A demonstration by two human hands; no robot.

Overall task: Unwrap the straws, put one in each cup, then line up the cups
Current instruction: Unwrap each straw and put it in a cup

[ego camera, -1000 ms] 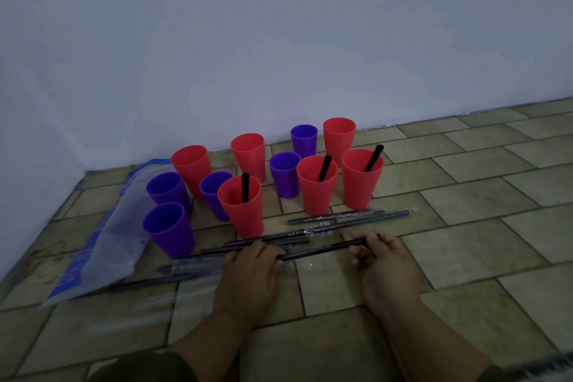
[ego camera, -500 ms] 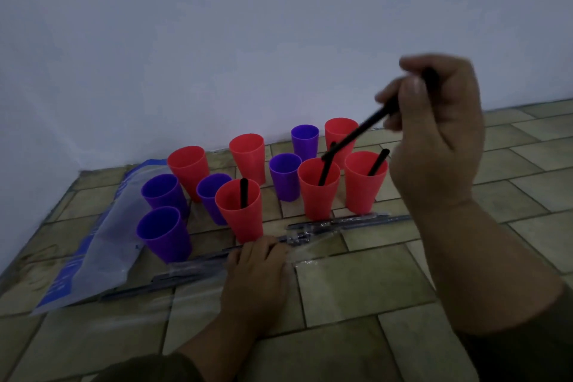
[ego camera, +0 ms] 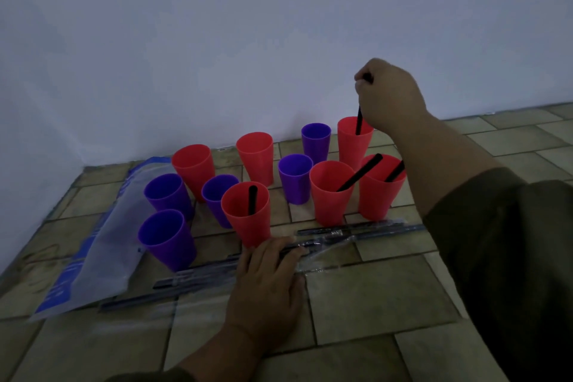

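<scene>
Bag (ego camera: 102,245) lies left of the left hand (ego camera: 266,285), whose fingers lie flat and slightly apart on the wrapped straws (ego camera: 356,237). Beyond them stand six red cups (ego camera: 255,161) and five purple cups (ego camera: 167,242). Right hand (ego camera: 390,96) fingers are clamped on a straw (ego camera: 359,121), its tip in the back red cup (ego camera: 353,149) below them. Three other straws (ego camera: 252,200) stand in red cups.

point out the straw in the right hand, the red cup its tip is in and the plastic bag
straw (ego camera: 359,121): head view, visible middle of shaft
back red cup (ego camera: 352,149): head view, outer wall
plastic bag (ego camera: 102,248): head view, clear middle panel
</scene>
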